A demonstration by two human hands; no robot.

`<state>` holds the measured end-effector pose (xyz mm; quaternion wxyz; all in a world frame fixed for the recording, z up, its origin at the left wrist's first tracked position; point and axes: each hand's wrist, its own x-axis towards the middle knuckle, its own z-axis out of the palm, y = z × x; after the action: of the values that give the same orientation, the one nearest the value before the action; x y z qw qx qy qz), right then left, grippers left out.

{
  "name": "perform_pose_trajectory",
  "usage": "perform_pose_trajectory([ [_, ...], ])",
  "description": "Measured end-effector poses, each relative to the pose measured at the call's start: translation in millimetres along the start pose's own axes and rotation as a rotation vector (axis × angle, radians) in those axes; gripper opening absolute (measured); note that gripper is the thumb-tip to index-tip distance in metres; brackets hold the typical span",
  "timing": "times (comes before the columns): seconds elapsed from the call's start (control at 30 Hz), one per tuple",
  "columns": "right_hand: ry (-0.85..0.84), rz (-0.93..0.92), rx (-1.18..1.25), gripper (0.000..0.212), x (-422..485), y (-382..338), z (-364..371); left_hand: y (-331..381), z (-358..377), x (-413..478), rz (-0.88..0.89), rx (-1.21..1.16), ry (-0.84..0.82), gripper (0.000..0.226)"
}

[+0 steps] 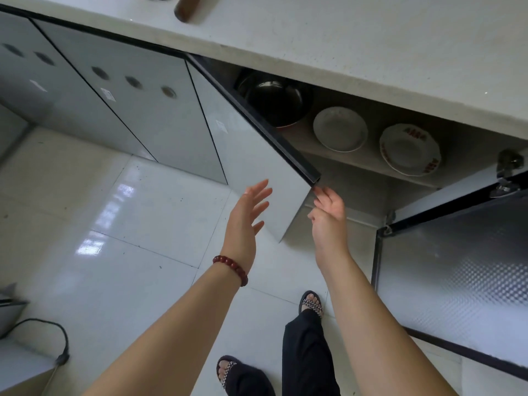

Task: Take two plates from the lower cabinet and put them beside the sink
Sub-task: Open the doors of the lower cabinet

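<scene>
Plates sit on shelf at 2 o'clock; your left hand and right hand are spread, holding nothing.

Soft, even daylight fills the view, bright on the pale floor, where 2 white glare patches sit on the glossy tiles at the left. The tabletop is evenly lit. Beneath it the open cabinet lies in shade, its dark pot nearly lost and the 2 plates dim. The left hand and right hand look slightly soft at the fingertips. Wide-angle distortion tilts and bends straight edges toward the borders.
</scene>
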<state>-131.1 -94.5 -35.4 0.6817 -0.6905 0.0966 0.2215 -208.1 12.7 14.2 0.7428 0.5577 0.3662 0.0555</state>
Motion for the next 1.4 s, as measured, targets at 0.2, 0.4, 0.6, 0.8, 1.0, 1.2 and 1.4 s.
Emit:
perform_pose_trajectory([
  [0.2, -0.047, 0.052, -0.084, 0.051, -45, 14, 23, -2, -35, -15, 0.006, -0.037, 0.031, 0.044],
  [0.4, -0.151, 0.129, -0.103, 0.052, -84, 38, 64, -1, -83, -30, -0.02, -0.077, 0.132, 0.045],
  [0.6, -0.243, 0.144, -0.101, 0.048, -102, 48, 106, -2, -135, -45, -0.03, -0.13, 0.246, 0.046],
  [0.8, -0.345, 0.143, -0.118, 0.048, -115, 55, 143, -4, -171, -56, 0.001, -0.155, 0.325, 0.044],
  [1.0, -0.442, 0.114, -0.145, 0.053, -124, 56, 175, 0, -201, -62, 0.032, -0.196, 0.406, 0.042],
  [1.2, -0.491, 0.085, -0.153, 0.049, -127, 51, 193, 3, -220, -67, 0.036, -0.214, 0.417, 0.046],
  [1.4, -0.501, 0.077, -0.152, 0.05, -129, 47, 197, 4, -218, -67, 0.035, -0.224, 0.405, 0.048],
])
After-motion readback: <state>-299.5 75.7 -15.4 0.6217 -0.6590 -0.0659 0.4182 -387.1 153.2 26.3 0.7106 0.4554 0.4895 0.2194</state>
